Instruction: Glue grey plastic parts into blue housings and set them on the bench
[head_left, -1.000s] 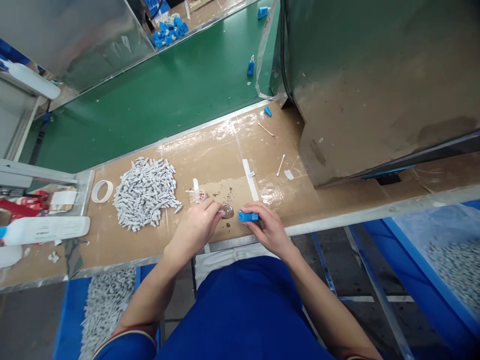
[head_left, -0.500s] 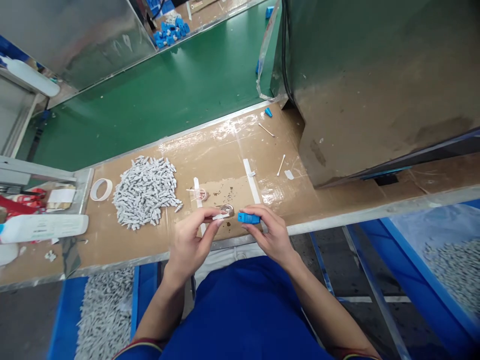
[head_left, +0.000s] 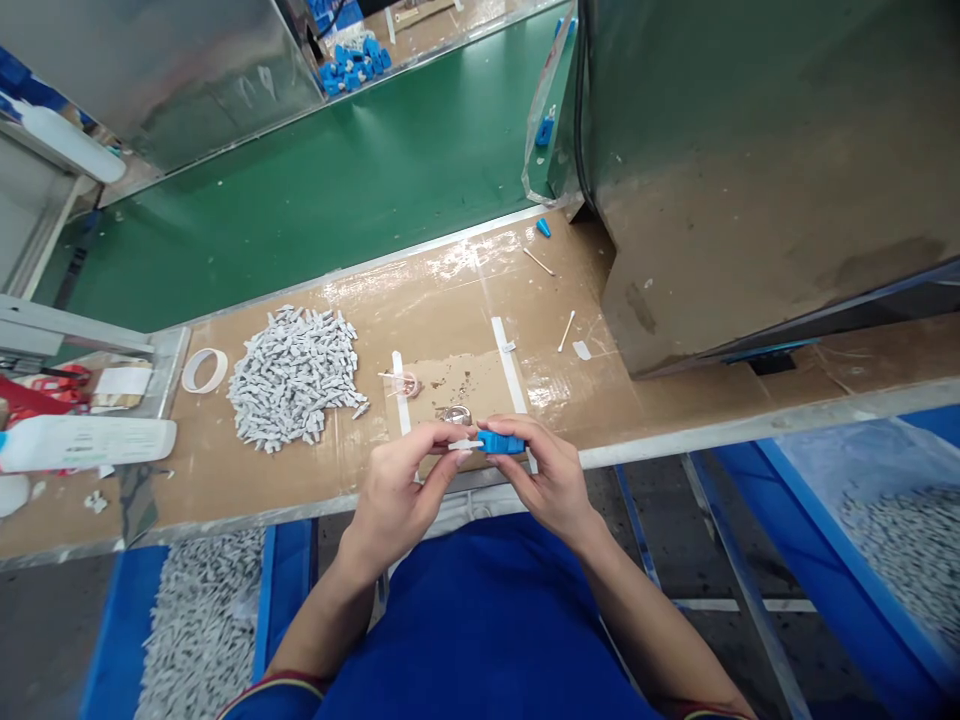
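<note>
Hands meet at bench edge (head_left: 675, 440): left hand (head_left: 397, 490) pinches white piece (head_left: 463, 445), right hand (head_left: 551, 480) blue housing (head_left: 501, 442).

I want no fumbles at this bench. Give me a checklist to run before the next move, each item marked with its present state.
1. Left hand pinches the small grey piece: ok.
2. Right hand grips the blue part: ok.
3. Grey piece's tip meets the blue part's end: ok.
4. Piece seated inside the blue part: cannot tell.
5. Pile of grey pieces lies on the bench left of the hands: ok.
6. Small metal dish sits just beyond the hands: ok.
</note>
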